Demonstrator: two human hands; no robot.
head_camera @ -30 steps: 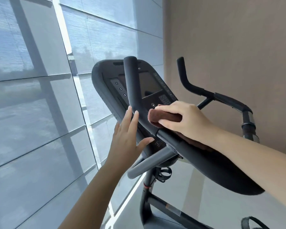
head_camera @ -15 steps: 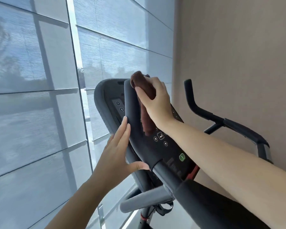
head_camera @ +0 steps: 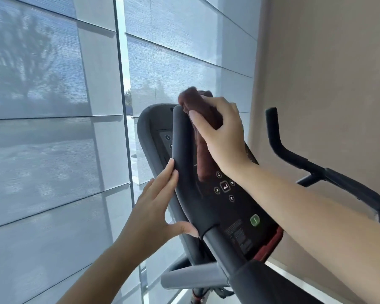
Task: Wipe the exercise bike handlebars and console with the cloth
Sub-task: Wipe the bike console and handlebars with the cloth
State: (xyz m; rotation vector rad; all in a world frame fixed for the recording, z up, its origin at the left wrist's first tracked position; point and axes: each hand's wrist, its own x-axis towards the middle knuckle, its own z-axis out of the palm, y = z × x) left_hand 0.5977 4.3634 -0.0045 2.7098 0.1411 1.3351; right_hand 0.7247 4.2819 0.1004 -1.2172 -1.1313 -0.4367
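Window blinds (head_camera: 53, 106) left, beige wall (head_camera: 327, 73) right.

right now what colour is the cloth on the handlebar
Dark reddish brown. The cloth shows best in the head view, held in the right hand.

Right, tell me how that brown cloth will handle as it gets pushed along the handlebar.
The brown cloth is probably soft and floppy: it bunches under the right hand and a tail hangs limp over the console. It looks light, pinched easily by the fingers. Its fuzzy nap likely drags rather than slips on the left handlebar.
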